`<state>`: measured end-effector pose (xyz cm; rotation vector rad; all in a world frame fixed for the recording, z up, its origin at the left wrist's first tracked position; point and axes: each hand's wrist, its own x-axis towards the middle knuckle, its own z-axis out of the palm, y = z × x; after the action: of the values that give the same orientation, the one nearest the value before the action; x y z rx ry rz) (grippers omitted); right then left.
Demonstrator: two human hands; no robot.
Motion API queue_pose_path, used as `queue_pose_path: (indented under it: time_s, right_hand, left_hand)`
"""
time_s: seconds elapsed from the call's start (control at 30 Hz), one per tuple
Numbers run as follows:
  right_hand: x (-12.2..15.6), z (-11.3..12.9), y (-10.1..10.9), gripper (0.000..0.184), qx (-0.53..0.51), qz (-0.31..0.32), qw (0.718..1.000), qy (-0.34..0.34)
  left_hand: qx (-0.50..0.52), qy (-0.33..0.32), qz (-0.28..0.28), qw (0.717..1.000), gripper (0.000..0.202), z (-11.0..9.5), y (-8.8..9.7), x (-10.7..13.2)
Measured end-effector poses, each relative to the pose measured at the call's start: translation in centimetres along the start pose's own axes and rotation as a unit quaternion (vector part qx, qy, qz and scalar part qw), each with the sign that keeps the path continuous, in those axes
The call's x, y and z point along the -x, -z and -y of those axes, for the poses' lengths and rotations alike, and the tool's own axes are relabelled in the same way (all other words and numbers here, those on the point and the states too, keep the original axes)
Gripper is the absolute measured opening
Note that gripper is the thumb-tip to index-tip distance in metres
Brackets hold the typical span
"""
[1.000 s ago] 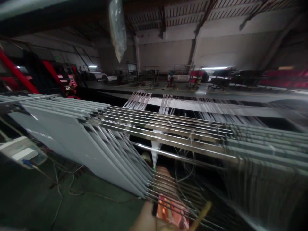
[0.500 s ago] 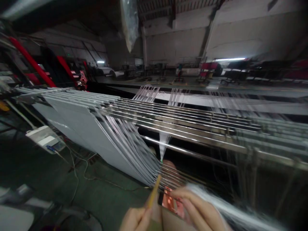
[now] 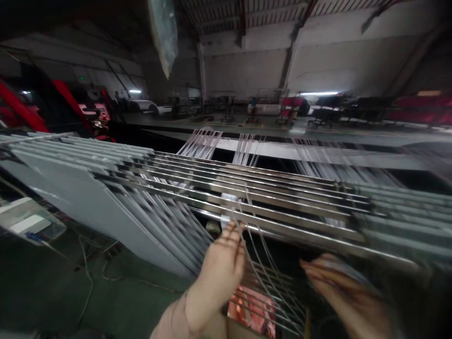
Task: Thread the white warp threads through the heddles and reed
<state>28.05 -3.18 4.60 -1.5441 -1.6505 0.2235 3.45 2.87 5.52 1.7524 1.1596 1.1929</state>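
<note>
My left hand (image 3: 222, 263) reaches up to the front metal bars, its fingers closed around the lower end of a white thread bundle (image 3: 226, 219). My right hand (image 3: 348, 294) is to the right, below the bars, smeared by motion; whether it holds anything is unclear. Several loose pale threads (image 3: 259, 256) run from near the left fingertips down to the lower right. Under the left hand sit thin metal rods (image 3: 278, 296) and a shiny copper-coloured surface (image 3: 249, 310). A narrow yellowish piece (image 3: 307, 322) shows at the bottom edge, too blurred to name.
Long parallel metal bars (image 3: 261, 202) cross in front of me. Grey panels (image 3: 88, 202) hang side by side at left, above a white box (image 3: 30, 221) with cables. White threads (image 3: 201, 143) span behind the bars. A plastic sheet (image 3: 164, 35) hangs overhead.
My left hand has left the yellow stick it held low down and risen to the white thread bundle. My right hand has moved away to the right. The view has shifted right.
</note>
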Motion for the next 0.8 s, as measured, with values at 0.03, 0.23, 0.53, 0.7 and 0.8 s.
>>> queue_pose_path:
  time_s: [0.03, 0.23, 0.53, 0.7, 0.8]
  right_hand:
    - [0.2, 0.8, -0.3, 0.042, -0.004, -0.005, 0.999, -0.033]
    - [-0.5, 4.8, -1.6, 0.03, -0.038, 0.066, 0.994, -0.075]
    - [-2.0, 4.5, -1.1, 0.02, 0.021, 0.13, 0.99, 0.06]
    - [-2.0, 4.3, -1.4, 0.023, 0.018, 0.137, 0.99, 0.041]
    - [-2.3, 4.5, -1.4, 0.022, 0.035, 0.136, 0.989, 0.036]
  left_hand:
    - [0.007, 0.017, -0.004, 1.0, 0.027, 0.3, 0.2, -1.1]
    - [0.105, 0.105, 0.09, 0.985, 0.034, -0.6, 0.4, -0.9]
    - [0.055, 0.108, 0.03, 0.992, 0.032, -1.2, 0.1, -2.3]
    - [0.068, 0.096, 0.057, 0.991, 0.036, -1.4, 0.0, -1.2]
    - [0.035, 0.076, -0.008, 0.996, 0.03, -1.4, 0.6, -1.8]
